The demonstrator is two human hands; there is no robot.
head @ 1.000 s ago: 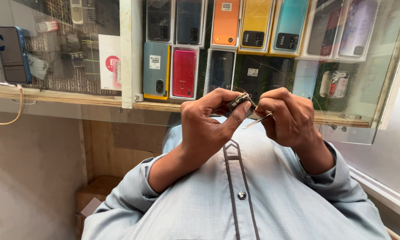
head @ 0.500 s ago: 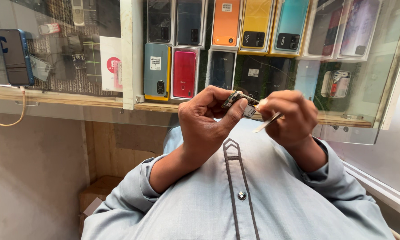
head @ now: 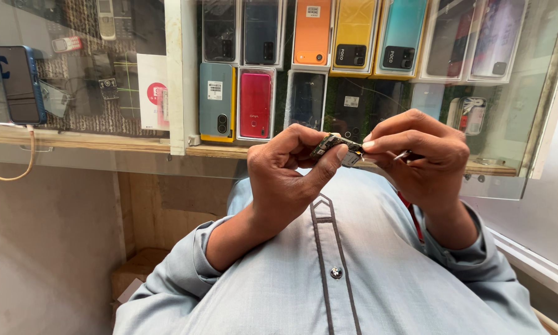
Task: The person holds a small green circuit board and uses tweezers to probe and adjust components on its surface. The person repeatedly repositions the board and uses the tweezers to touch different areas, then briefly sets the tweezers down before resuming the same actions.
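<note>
Nearest: grey-blue buttoned shirt, both forearms rising from it to frame centre. Left hand pinches a small circuit board between thumb and fingers, board dead centre, tilted; right hand at its 3 o'clock, fingertips closed on the board's right end and gripping a thin metal tool, likely tweezers. Behind, 12 o'clock: glass display case on a wooden shelf with boxed phones; blue phone on a cable at 10 o'clock.
</note>
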